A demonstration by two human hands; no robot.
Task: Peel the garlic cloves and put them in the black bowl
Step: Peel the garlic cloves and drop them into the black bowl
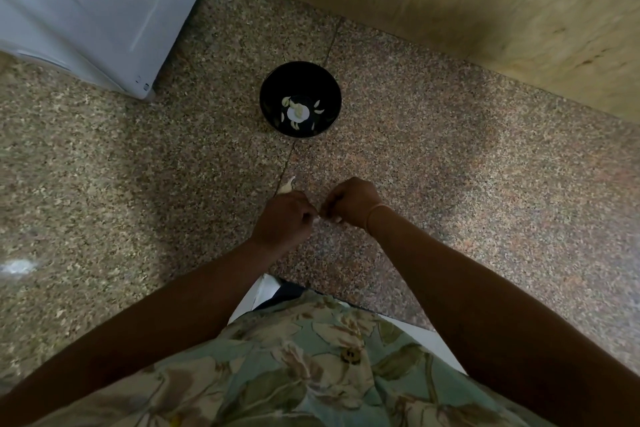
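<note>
1. A garlic clove (318,217) sits between the two hands, above the table and well short of the bowl. Only a small white bit of it shows, so I cannot tell how much skin it has left.
2. The left hand (282,218) has its fingers curled, and its grip pinches the clove from the left.
3. The right hand (349,201) is curled too, and its grip closes on the same clove from the right. The fingertips of both hands nearly meet. A thin bracelet (375,210) lies around the right wrist.
4. A pale piece of garlic (287,185) sticks out just beyond the left knuckles. I cannot tell whether the hand holds it or it lies on the table.
5. The black bowl (273,87) stands upright on the table, farther from the person than the hands and well apart from them. Several peeled cloves (298,112) lie in its bottom.
6. The table (450,156) is speckled stone, and a thin seam runs under the bowl toward the hands.
7. A white appliance (97,10) stands at the far left, and a yellowish wooden panel (450,3) runs along the far right.
8. A floral shirt (311,367) fills the near edge.
</note>
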